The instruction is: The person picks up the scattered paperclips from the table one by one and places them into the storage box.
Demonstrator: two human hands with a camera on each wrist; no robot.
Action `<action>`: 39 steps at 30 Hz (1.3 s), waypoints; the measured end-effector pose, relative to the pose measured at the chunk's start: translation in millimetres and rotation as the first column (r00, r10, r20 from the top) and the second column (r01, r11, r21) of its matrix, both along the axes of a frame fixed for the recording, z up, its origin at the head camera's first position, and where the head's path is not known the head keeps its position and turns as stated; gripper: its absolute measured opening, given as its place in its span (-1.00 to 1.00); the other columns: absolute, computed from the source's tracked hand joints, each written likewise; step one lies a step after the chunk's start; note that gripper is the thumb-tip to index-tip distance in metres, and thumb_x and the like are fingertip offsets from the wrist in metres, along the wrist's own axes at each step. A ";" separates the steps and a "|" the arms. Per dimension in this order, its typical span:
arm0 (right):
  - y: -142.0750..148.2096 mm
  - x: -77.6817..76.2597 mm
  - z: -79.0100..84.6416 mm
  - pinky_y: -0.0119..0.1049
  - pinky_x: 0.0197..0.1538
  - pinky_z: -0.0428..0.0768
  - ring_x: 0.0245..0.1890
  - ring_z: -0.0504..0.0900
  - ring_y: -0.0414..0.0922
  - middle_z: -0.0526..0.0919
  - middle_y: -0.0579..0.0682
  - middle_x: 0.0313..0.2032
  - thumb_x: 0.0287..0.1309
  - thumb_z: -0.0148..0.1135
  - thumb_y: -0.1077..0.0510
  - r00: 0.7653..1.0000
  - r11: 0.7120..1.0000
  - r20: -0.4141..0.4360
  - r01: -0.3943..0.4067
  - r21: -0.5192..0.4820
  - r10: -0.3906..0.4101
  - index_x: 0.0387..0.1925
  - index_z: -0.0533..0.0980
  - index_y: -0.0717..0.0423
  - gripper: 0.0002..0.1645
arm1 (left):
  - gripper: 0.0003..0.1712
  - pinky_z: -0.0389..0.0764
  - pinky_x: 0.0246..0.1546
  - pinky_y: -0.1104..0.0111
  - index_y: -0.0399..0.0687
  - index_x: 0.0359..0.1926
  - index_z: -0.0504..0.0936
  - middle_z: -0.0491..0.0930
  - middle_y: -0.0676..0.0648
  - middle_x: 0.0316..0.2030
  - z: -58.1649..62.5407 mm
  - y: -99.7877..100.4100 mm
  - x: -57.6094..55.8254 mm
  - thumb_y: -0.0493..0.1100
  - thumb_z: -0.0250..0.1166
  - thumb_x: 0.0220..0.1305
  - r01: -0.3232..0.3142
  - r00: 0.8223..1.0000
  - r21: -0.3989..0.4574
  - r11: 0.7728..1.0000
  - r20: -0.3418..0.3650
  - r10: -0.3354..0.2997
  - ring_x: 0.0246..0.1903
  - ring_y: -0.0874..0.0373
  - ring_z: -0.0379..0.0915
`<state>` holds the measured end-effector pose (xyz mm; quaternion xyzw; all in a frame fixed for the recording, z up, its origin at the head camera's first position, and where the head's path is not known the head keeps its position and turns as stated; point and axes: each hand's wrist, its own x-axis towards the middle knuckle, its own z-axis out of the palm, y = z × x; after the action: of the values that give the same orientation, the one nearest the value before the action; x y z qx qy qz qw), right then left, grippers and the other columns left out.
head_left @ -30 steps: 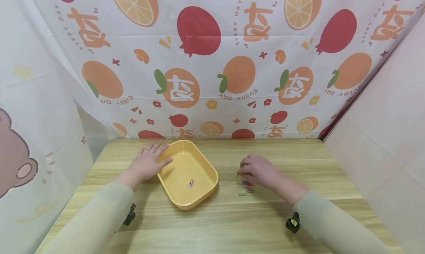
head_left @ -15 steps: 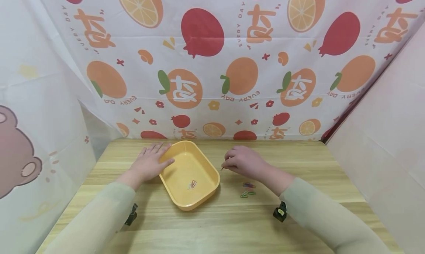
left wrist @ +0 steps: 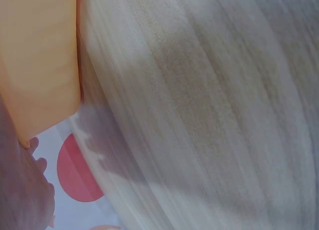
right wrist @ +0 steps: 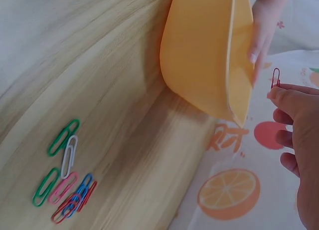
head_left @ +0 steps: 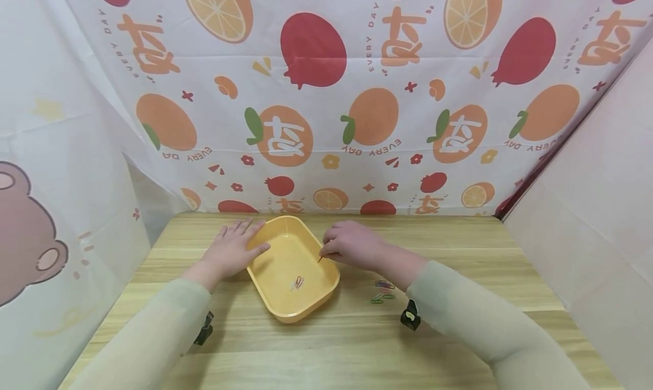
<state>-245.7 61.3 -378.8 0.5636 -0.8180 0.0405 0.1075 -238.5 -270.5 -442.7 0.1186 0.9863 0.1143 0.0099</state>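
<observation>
My right hand (head_left: 352, 245) pinches a red paper clip (right wrist: 275, 78) between thumb and forefinger, just above the right rim of the yellow tray (head_left: 293, 309). The clip's free end points down toward the inside of the tray. My left hand (head_left: 227, 254) rests on the tray's left rim with straight, spread fingers, its thumb reaching over the inside. A few red and white paper clips (head_left: 297, 283) lie on the tray floor. On the table right of the tray lies a loose group of green, white, pink, blue and red paper clips (right wrist: 70, 146).
A wooden table (head_left: 316, 356) carries everything. Behind it hangs a white cloth with fruit prints (head_left: 313, 50), and pale cloth walls stand at both sides. Dark wrist devices show at the left sleeve (head_left: 153, 327) and the right sleeve (head_left: 459, 299).
My right hand has moved left from the loose group on the table to the tray's right rim, carrying the red paper clip. The left hand has stayed on the tray.
</observation>
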 end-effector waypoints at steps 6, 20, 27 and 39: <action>-19.5 -4.0 -6.5 -0.39 -0.12 0.52 -0.24 0.52 -0.22 0.66 -0.23 -0.26 0.23 0.38 0.09 0.999 0.997 -0.028 -0.031 0.075 0.033 -0.17 0.76 -0.18 -0.84 | -0.13 -0.36 0.40 -0.27 0.04 0.57 0.03 -0.12 -0.32 0.53 0.6 0.6 1.2 0.36 -0.06 0.44 -0.004 1.000 0.007 1.000 0.002 0.004 0.48 -0.39 -0.28; -66.7 -1.3 -24.3 -0.41 -0.24 0.50 -0.28 0.52 -0.23 0.64 -0.28 -0.31 0.27 0.32 0.04 0.998 0.977 -0.051 -0.035 0.212 0.047 -0.25 0.76 -0.28 -0.86 | -0.14 -0.26 0.41 -0.28 0.06 0.57 0.04 -0.07 -0.32 0.52 -0.7 0.7 0.0 0.36 -0.06 0.44 -0.008 1.000 0.000 1.000 -0.010 0.008 0.48 -0.38 -0.25; -83.5 -2.5 -37.2 -0.39 -0.30 0.44 -0.34 0.45 -0.22 0.59 -0.27 -0.35 0.26 0.30 0.06 0.999 0.950 -0.047 -0.011 0.313 0.027 -0.34 0.74 -0.32 -0.83 | -0.15 -0.25 0.41 -0.27 0.08 0.57 0.04 -0.04 -0.31 0.52 -3.5 -2.0 -2.1 0.36 -0.06 0.44 -0.015 1.000 -0.012 1.000 -0.014 0.014 0.48 -0.36 -0.24; -92.7 -1.7 -49.2 -0.35 -0.32 0.40 -0.34 0.42 -0.22 0.56 -0.28 -0.36 0.28 0.26 0.02 0.998 0.918 -0.057 0.051 0.394 -0.032 -0.37 0.73 -0.35 -0.82 | -0.15 -0.28 0.42 -0.25 0.07 0.57 0.04 -0.05 -0.31 0.52 -1.2 -1.6 -2.4 0.35 -0.06 0.45 -0.016 1.000 -0.008 1.000 -0.004 0.016 0.49 -0.35 -0.26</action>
<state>-247.4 -31.4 -428.0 0.5571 -0.8182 -0.1414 0.0126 -241.0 -272.0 -443.9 0.1110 0.9877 0.1100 0.0077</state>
